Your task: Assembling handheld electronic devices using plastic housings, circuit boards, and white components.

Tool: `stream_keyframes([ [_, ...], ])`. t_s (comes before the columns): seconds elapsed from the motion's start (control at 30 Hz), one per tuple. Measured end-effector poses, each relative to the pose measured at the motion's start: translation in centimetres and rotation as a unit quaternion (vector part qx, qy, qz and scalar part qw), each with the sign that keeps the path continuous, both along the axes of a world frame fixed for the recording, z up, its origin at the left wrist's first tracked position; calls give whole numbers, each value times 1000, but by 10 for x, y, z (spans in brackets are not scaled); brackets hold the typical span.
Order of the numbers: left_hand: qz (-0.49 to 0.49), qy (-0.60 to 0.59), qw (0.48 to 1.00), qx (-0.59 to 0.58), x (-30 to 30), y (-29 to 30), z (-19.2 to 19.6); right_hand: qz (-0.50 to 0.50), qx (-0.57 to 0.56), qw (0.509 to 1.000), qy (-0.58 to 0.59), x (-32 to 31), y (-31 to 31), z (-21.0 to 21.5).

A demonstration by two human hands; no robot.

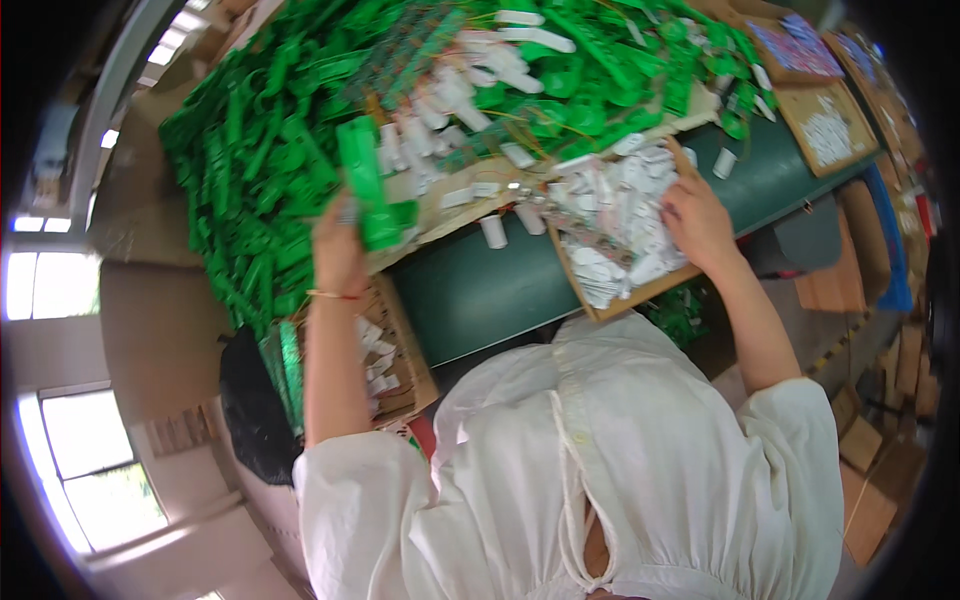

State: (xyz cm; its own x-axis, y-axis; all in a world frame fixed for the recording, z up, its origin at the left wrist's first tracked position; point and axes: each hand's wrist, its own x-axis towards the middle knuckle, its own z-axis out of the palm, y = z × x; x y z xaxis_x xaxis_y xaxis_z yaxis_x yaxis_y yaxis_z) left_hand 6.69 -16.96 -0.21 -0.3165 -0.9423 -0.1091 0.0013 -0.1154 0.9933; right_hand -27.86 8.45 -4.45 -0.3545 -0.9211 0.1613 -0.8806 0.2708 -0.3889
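Observation:
My left hand (341, 245) is closed around a long green plastic housing (366, 190) and lifts it at the near edge of the green heap. A second, shorter green section juts out to the right at the housing's lower end. My right hand (698, 218) is over the right side of a shallow cardboard tray (655, 292) full of small white pieces (600, 270). Its index finger stretches away from the curled others, and nothing shows between them. Across the white pieces lies a strip of circuit boards (600, 236).
A large heap of green plastic parts (250, 170) covers the far side, with white parts (455, 95) and circuit boards (410, 55) on it. A box of white pieces (375, 355) stands beside my left forearm. Another tray (828, 135) is at the far right of the dark green table (480, 295).

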Motion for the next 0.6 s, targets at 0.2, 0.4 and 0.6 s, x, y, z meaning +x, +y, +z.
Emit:
stream_keyframes([
  [0.2,-138,60,988,-16,-40,92,10,-69,-99,981,-150,0,-4,13],
  [0.4,-190,35,975,-111,-46,124,27,19,-157,969,-192,26,-10,33],
  [0.6,-200,41,973,-108,-49,142,32,141,-130,895,-403,83,-23,49],
])
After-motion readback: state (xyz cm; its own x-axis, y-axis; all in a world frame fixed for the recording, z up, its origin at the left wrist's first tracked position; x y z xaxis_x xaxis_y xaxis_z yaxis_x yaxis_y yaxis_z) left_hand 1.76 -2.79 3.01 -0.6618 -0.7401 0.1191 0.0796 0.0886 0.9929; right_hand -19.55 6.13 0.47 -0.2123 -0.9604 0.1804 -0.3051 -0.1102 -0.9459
